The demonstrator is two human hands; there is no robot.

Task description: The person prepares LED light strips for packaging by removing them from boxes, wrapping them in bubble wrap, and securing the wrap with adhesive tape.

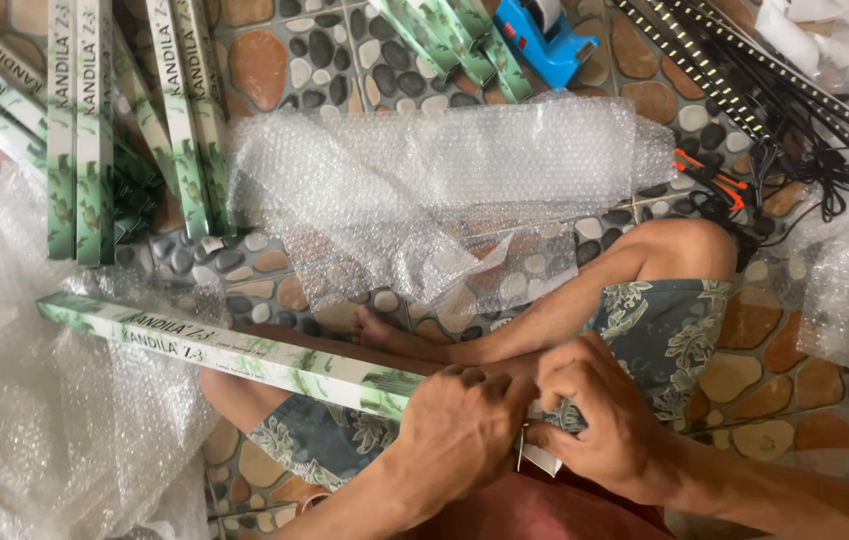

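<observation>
The person sits cross-legged on a pebble-patterned floor [364, 60]; the long green-and-white carton [244, 350] lies across the lap, slanting up and left; the left hand [459, 430] is closed around its near end, and the right hand [599, 420] is curled tight, pinching the white end flap [542, 458]. The carton looks light, thin-walled cardboard, stiff along its length yet likely to buckle if squeezed mid-span, so a hold near the end suits it. A crinkled bubble wrap sheet [444, 170] lies ahead, soft and slippery; similar cartons [94, 130] are stacked upper left; a blue tape dispenser [541, 35] and black strips with cables [774, 90] rest beyond.
</observation>
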